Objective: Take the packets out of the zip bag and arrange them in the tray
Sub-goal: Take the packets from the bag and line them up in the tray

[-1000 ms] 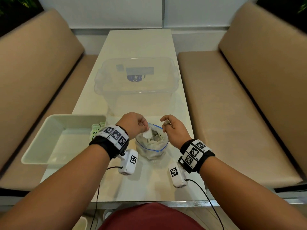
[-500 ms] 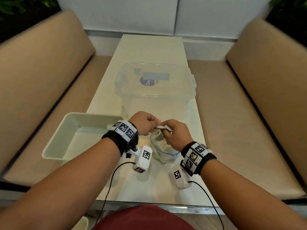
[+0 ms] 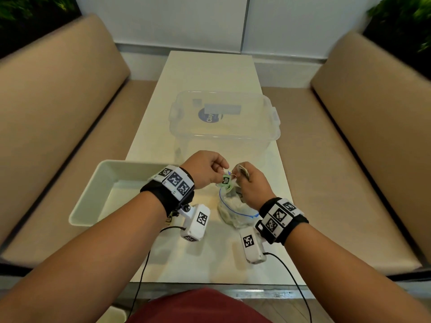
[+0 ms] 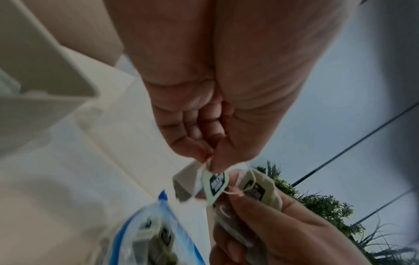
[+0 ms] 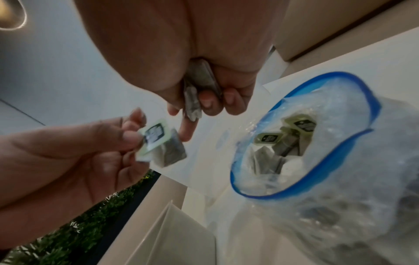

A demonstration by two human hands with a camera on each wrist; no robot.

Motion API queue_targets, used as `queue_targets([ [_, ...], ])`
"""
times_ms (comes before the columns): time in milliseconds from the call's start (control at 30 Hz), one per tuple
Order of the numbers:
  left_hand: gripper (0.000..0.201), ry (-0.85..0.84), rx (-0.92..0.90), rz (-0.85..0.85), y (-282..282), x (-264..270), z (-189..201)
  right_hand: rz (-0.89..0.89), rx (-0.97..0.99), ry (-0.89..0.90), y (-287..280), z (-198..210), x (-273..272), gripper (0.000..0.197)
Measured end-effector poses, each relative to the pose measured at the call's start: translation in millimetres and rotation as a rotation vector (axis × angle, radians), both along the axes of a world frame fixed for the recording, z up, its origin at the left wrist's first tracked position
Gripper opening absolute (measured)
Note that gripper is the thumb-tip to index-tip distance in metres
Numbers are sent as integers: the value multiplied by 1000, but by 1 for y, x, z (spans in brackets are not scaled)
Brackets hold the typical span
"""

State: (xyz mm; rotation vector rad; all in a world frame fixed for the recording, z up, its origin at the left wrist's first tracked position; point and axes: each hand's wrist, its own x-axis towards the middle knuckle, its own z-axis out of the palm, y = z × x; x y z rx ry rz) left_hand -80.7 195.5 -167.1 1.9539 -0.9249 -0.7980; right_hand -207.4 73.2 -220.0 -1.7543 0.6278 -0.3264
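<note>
Right hand (image 5: 204, 75) fills top of view, fingers curled round grey packets (image 5: 199, 86), packet ends poking out between fingertips. Left hand (image 5: 75, 152) just left of and below right fingertips, thumb and finger pinching green tag (image 5: 154, 138) with dark label; tea bag (image 5: 170, 152) hangs touching tag. Zip bag (image 5: 340, 170) right of the fingers, blue-rimmed mouth open, more packets and tags inside. Tray (image 5: 172, 238) corner below left hand, on pale table (image 5: 374, 57).

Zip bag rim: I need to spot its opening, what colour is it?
Blue rim, clearest in the right wrist view.
</note>
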Motion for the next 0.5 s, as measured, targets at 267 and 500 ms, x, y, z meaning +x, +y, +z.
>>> queue_targets([
  [267,29,-204,-20,-46,46,35,34,185,-150,-12,32,16,30,7],
  [500,10,-411,119,1,89,73,36,140,-150,-79,71,17,68,9],
])
